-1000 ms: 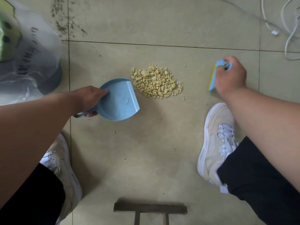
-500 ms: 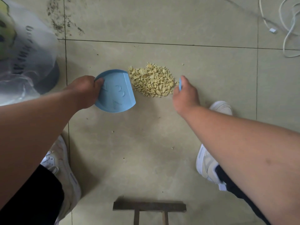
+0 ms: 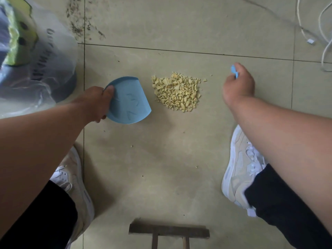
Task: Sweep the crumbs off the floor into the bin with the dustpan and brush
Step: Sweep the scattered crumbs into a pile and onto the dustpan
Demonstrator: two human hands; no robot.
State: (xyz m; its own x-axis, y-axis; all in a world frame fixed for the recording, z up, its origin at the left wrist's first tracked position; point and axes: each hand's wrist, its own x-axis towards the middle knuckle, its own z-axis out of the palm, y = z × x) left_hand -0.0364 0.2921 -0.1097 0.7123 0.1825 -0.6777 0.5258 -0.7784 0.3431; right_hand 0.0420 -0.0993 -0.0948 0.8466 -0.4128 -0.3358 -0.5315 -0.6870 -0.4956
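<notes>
While pale yellow crumbs point(image 3: 177, 91) lie heaped on the beige tiled floor point(image 3: 161, 159), left hand point(image 3: 98, 103) grip curled round blue plastic dustpan point(image 3: 129, 100) just left, embossed marks unreadable, right hand point(image 3: 238, 85) pinching blue brush point(image 3: 234, 71) right, clear-bagged bin point(image 3: 36, 60) far left, lettering blurred.

Left forearm comes in from lower left, bare, angled up and right. Left hand point(image 3: 98, 103) grips the rear edge of the light blue plastic dustpan point(image 3: 128, 102), thumb laid on its upper face, other fingers curled under; pan body extends right of the grip. Right forearm comes in from the right edge, bare, wrist bent. Right hand point(image 3: 238, 83) is closed round a light blue plastic brush point(image 3: 234, 71), only a tip showing above the knuckles.
</notes>
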